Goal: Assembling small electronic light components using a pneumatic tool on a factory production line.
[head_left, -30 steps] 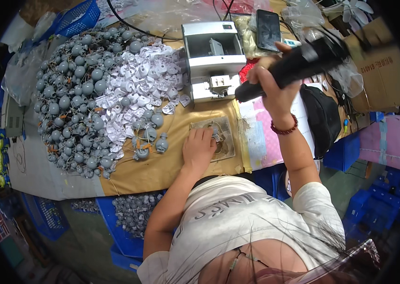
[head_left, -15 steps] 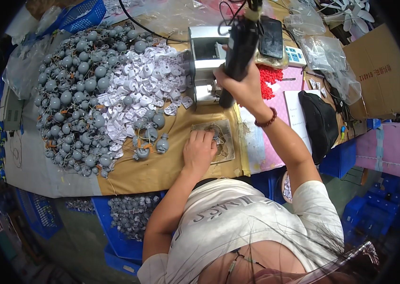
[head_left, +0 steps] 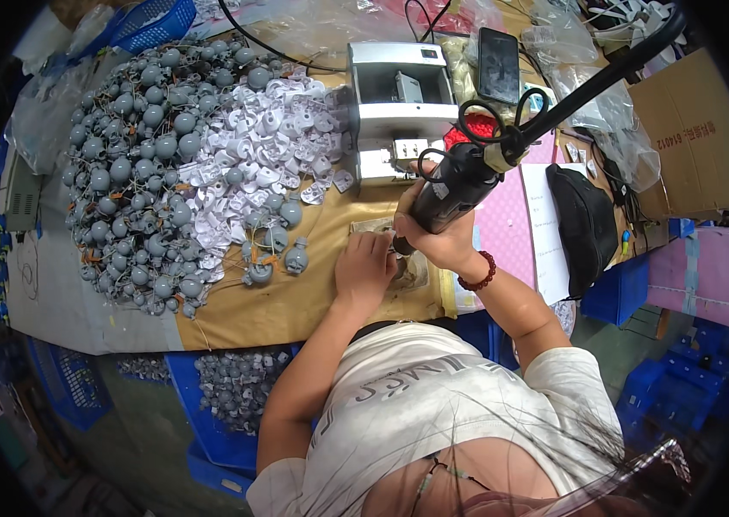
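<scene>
My right hand point(head_left: 452, 243) is wrapped round a black electric screwdriver point(head_left: 455, 194), tilted with its lower end beside my left fingertips. My left hand point(head_left: 364, 269) rests at the left edge of a flat square plate point(head_left: 419, 274) on the table, fingers bent together over something small. What lies under them is mostly hidden by the hand and the screwdriver. Left of that hand lie several grey round bulb-shaped parts point(head_left: 275, 239) with orange bits among them. A silver box-like machine point(head_left: 403, 116) stands just beyond both hands.
A large heap of grey bulb-shaped parts point(head_left: 136, 177) and a pile of white plastic pieces point(head_left: 269, 142) cover the left. At right are red pieces point(head_left: 470, 131), a phone point(head_left: 498, 65), a black pouch point(head_left: 582, 228) and a cardboard box point(head_left: 696, 129). A cable point(head_left: 606, 82) runs to the screwdriver.
My right hand has brought the screwdriver from in front of the silver machine toward me, down to the plate beside my left fingers. My left hand has hardly moved.
</scene>
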Motion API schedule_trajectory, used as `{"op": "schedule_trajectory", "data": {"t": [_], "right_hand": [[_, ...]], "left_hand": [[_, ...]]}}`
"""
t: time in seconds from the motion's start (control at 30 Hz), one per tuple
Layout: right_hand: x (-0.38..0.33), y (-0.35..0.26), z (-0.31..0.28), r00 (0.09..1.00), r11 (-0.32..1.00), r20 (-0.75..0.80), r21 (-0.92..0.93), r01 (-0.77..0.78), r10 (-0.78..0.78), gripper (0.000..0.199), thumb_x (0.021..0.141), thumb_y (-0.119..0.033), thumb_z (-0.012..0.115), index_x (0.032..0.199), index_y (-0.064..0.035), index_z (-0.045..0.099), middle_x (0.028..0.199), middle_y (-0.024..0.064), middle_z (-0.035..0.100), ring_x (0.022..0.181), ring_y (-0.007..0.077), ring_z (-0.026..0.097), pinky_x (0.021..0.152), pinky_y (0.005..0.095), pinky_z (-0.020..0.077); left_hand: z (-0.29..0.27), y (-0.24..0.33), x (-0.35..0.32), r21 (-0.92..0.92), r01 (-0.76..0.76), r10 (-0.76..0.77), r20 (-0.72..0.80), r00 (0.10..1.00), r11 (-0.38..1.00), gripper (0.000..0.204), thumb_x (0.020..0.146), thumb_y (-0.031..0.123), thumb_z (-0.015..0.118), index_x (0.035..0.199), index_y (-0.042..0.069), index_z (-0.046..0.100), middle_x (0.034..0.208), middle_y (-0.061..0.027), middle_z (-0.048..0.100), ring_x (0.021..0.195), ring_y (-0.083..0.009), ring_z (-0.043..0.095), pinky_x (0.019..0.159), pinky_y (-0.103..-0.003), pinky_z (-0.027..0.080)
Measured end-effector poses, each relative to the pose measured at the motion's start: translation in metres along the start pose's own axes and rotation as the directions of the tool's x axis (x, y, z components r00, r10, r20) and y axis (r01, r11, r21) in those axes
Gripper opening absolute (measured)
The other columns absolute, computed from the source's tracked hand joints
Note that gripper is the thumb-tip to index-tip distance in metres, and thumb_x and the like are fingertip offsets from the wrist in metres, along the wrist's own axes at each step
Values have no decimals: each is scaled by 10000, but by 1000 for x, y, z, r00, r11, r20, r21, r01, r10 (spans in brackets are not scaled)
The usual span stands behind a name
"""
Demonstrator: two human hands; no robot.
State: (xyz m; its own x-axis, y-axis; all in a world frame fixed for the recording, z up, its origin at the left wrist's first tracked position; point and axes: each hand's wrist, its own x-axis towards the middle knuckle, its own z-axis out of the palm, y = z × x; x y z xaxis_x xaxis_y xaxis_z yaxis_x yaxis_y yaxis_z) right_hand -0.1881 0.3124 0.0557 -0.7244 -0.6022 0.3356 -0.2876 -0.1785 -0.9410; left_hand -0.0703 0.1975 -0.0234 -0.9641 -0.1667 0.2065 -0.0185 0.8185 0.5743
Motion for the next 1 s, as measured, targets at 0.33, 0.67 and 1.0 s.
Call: {"op": "schedule_trajectory", "data": {"t": [0.33,0.67,1.0], "right_hand": [[-34,21,-8,960,995,262,64,82,-96,505,848,121,602,1273,-82,419,914,101,610,851,209,631,785,344,530],[-50,40,-14,946,979,319,201,-17,-49,495,853,107,619,1248,-100,405,921,103,583,867,226,626,787,380,534],[-16,6,-14,984,974,-2,146,-174,176,391,848,119,622,1150,-63,455,819,71,603,755,188,631,699,339,532]], "left_hand": [[-10,0,1,-102,-18,15,-26,1000,995,391,753,130,716,1128,125,604,984,-52,593,982,-278,586,761,-424,511],[-10,-1,1,-113,-33,30,-28,999,993,412,735,106,735,1122,127,592,997,-54,591,996,-284,578,782,-428,506],[-8,0,3,-91,61,-59,23,998,994,377,758,108,743,1109,93,606,1089,-80,588,1049,-309,561,856,-436,492]]}}
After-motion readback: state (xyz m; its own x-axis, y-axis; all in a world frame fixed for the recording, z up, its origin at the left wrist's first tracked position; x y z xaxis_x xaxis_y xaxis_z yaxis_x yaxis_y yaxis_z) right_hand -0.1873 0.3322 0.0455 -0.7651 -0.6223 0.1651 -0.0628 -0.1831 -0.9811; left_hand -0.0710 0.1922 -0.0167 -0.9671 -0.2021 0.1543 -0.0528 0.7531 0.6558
